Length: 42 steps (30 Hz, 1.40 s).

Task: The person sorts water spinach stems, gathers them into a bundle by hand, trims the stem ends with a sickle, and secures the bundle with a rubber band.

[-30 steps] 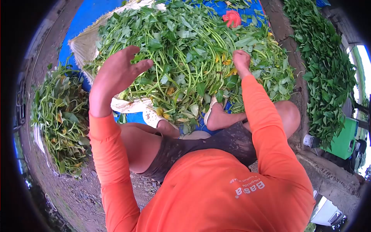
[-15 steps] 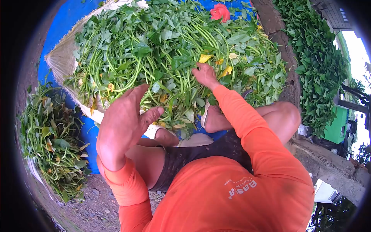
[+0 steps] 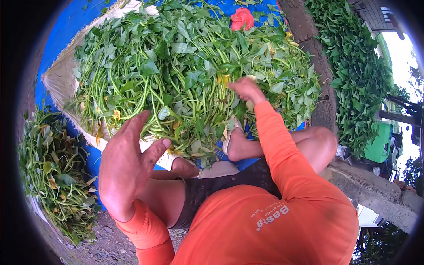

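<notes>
A wide heap of leafy green stems (image 3: 185, 75) lies before me on a pale sack (image 3: 62, 84) over a blue sheet (image 3: 55, 42). Yellowed leaves show among the stems. My left hand (image 3: 130, 161) is raised near the heap's lower left edge, thumb and fingers apart, with nothing in it. Over the right part of the heap, my right hand (image 3: 248, 89) has its fingers drawn together beside a yellow leaf (image 3: 224, 80); whether that leaf is gripped or lies just behind the fingertips is too small to tell.
A second pile of stems (image 3: 57, 176) stands at the left. On the heap's far side is a red bundle (image 3: 242, 19). Dark green leaves (image 3: 353, 75) line the right, past a concrete edge (image 3: 316, 66), with a green container (image 3: 378, 142) below them. My feet rest at the heap's near edge.
My right hand has moved left from the heap's right side since the first frame, and its fingers remain drawn together. My left hand has come lower and nearer, still spread. The view has shifted.
</notes>
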Tool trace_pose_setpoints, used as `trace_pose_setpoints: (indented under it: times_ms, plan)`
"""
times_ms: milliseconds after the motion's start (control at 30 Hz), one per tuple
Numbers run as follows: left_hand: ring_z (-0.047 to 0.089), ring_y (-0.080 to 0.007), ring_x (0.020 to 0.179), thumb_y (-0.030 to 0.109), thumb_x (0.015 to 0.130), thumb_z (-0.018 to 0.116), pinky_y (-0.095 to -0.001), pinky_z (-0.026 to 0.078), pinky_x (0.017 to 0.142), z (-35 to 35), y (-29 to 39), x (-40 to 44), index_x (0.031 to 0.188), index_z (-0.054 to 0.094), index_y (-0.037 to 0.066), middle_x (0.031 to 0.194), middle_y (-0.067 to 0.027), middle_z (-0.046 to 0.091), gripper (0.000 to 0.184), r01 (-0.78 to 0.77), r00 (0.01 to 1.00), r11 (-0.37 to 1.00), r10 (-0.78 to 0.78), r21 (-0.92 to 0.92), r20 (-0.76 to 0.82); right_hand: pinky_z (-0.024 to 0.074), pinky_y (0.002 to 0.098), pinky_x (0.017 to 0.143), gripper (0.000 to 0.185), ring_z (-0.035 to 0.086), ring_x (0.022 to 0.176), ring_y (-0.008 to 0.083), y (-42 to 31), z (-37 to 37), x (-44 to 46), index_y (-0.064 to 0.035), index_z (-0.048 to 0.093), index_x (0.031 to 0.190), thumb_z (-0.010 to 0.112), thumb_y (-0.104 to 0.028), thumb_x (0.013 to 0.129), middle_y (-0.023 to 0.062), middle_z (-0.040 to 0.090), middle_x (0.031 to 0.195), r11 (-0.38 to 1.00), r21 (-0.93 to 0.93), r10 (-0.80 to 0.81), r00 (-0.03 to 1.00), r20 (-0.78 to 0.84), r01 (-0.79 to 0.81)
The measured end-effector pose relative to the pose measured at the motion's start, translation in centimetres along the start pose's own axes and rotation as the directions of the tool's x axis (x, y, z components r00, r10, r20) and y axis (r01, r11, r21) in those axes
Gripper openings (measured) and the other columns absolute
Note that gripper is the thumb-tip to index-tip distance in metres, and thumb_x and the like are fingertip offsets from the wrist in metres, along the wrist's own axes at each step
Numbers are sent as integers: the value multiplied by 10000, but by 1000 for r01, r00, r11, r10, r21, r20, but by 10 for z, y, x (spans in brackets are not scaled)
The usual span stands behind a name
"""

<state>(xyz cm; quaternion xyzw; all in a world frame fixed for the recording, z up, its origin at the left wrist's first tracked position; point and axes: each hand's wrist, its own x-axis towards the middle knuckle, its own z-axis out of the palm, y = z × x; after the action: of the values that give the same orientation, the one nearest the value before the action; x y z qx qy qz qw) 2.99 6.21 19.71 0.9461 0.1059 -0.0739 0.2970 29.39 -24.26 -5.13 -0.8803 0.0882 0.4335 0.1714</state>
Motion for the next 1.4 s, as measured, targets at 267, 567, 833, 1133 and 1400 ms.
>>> trace_pose_setpoints:
  times_ms: [267,567,833,1133,1400]
  plan:
    - [702,-460,1149,371,923,812,-508,558,966,5,8,12,1397,624,-60,1274,-306,705,667,92,993,989,-99,116,56,542,468,1055,377,708,1172,414,-21,-31,104,-56,769,1199,650,-289,928,221,761,1217,932,90,-225,757,-613,350]
    - [700,-449,1183,422,923,813,-488,543,1015,3,9,19,1393,633,-68,1273,-302,713,702,89,990,990,-100,108,99,562,350,833,245,700,919,209,-35,-73,91,-62,750,1082,830,-196,893,69,754,980,864,232,-328,849,-414,447]
    - [732,-434,1075,380,916,816,-496,561,949,15,25,27,1308,701,-37,1204,-284,740,583,-187,978,981,191,53,-81,502,266,680,218,595,775,95,1,-148,-132,-85,700,1165,740,-254,1035,-17,654,919,378,750,-551,783,-289,543]
    - [537,-36,648,360,1032,749,-212,417,549,87,97,72,1113,748,-7,854,16,685,376,-227,968,386,195,-894,-161,549,291,810,460,640,939,105,20,2,-250,-18,641,1447,736,-43,997,26,694,1138,66,708,-660,563,-497,703]
    - [609,-65,656,365,1050,717,-216,491,556,95,76,63,1094,734,43,874,21,686,325,-137,990,384,36,-913,-134,527,253,819,464,619,902,87,2,42,-240,30,659,1408,780,-100,979,12,688,1021,228,360,-686,411,-600,905]
